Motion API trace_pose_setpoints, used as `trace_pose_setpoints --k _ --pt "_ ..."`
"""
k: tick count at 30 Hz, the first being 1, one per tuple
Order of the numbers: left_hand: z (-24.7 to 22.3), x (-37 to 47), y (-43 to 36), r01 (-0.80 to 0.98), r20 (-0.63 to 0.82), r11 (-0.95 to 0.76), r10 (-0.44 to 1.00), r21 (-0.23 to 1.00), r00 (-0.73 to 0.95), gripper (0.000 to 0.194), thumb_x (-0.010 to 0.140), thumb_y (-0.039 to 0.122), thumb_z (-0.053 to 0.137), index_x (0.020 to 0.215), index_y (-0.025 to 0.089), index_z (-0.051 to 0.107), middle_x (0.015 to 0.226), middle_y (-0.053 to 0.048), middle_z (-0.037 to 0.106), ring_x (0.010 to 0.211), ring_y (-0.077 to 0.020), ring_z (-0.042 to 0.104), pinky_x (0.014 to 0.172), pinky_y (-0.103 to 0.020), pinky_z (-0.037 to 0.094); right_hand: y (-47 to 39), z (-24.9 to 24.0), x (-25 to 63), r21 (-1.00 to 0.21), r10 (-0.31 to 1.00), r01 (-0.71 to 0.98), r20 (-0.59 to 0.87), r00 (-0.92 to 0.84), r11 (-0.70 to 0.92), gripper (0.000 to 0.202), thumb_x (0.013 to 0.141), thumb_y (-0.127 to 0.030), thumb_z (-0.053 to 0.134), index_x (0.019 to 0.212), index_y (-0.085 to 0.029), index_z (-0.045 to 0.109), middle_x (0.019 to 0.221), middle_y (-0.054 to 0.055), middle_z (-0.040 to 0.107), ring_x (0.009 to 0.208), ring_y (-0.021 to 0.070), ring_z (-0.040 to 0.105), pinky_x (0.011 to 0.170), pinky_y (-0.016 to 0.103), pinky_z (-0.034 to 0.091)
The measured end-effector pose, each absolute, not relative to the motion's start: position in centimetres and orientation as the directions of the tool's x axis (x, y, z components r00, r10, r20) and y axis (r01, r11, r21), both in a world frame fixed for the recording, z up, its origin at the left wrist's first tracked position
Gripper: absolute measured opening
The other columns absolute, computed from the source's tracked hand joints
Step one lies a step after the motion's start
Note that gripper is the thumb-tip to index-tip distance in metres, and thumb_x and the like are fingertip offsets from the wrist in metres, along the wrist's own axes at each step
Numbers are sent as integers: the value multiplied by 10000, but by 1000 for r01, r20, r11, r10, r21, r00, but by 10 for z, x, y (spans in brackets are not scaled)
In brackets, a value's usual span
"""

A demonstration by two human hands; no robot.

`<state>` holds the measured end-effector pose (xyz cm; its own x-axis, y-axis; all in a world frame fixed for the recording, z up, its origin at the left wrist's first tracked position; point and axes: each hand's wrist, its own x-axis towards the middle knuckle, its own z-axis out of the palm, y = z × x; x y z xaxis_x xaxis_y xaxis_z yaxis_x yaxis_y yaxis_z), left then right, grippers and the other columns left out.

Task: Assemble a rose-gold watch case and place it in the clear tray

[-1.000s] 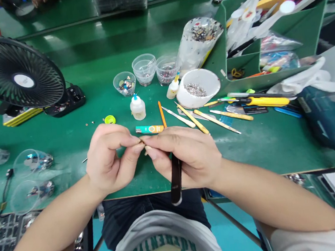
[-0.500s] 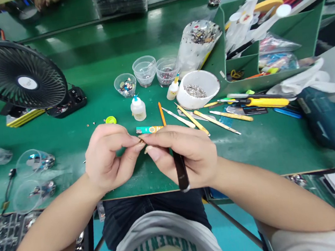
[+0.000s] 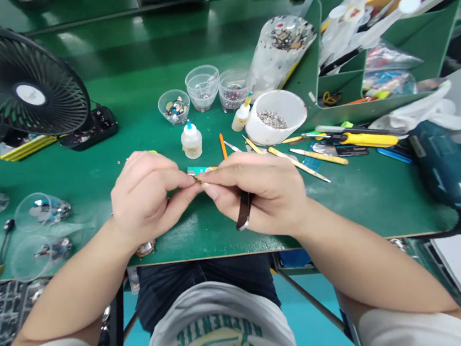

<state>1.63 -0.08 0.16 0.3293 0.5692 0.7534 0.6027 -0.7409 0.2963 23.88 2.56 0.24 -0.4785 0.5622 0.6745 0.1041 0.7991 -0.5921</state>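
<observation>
My left hand (image 3: 152, 196) pinches a tiny dark piece (image 3: 198, 179) between thumb and forefinger, above the green table. The fingertips of my right hand (image 3: 263, 191) meet it there from the other side, closed on the same piece. Dark tweezers (image 3: 243, 210) are tucked in my right palm, their rounded end pointing down towards me. The piece is mostly covered by my fingertips, so its shape cannot be made out. Just beyond them lies a teal tube (image 3: 201, 169), partly hidden. A shiny round metal item (image 3: 145, 249) shows below my left wrist.
A small glue bottle (image 3: 191, 140), clear cups of parts (image 3: 175, 108) and a white bowl (image 3: 276, 118) stand beyond my hands. Wooden-handled tools (image 3: 320, 156) lie to the right, near a green organizer (image 3: 341, 89). A black fan (image 3: 30, 93) stands at the left.
The view has shifted a little. The tweezers in my right palm have tilted and show less of their length. A shiny round item now shows by my left wrist.
</observation>
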Motion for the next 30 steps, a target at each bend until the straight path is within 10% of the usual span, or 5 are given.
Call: trace_pose_setpoints --k 7,17,30 --pt "15 2 4 661 618 -661 697 355 364 162 1000 357 774 926 309 637 826 16 722 786 -185 710 694 -368 573 24 6 238 -729 715 159 561 -417 666 109 1001 -161 718 972 -240 788 836 -1 794 690 135 714 689 277 614" --pt "19 -32 12 625 -114 -642 652 444 750 20 950 243 717 944 251 735 912 1 724 837 -190 705 742 -311 508 25 -2 232 -757 761 192 532 -372 624 118 983 -161 720 925 -244 780 825 1 784 686 153 695 696 318 611" --pt "6 -17 8 620 -149 -685 617 382 773 199 998 201 618 834 245 722 806 -7 683 797 -217 650 768 -350 477 26 -2 231 -740 751 221 527 -398 636 136 995 -183 696 904 -257 763 801 -14 771 685 147 687 713 309 593"
